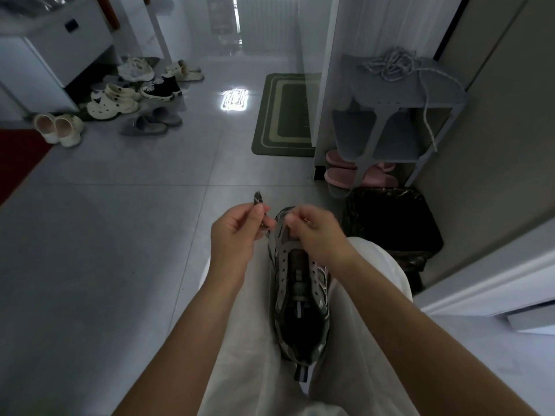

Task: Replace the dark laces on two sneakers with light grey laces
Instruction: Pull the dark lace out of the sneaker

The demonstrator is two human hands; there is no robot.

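A grey and black sneaker (300, 298) lies on my lap, toe pointing away, most of its eyelets bare. My left hand (237, 229) pinches a dark lace (259, 199) just left of the toe, the lace end sticking up above my fingers. My right hand (312, 229) rests on the front of the sneaker, fingers closed at the lowest eyelets; what they pinch is blurred. The light grey laces (393, 66) lie in a loose heap on top of a grey shoe rack (447, 100) at the right, one strand hanging down its side.
A black bin with a liner (390, 223) stands just right of my knees. Pink slippers (342, 175) sit on the rack's low shelf. A green mat (285, 115) lies ahead. Several shoes and slippers (120, 100) are scattered at the far left by a white cabinet.
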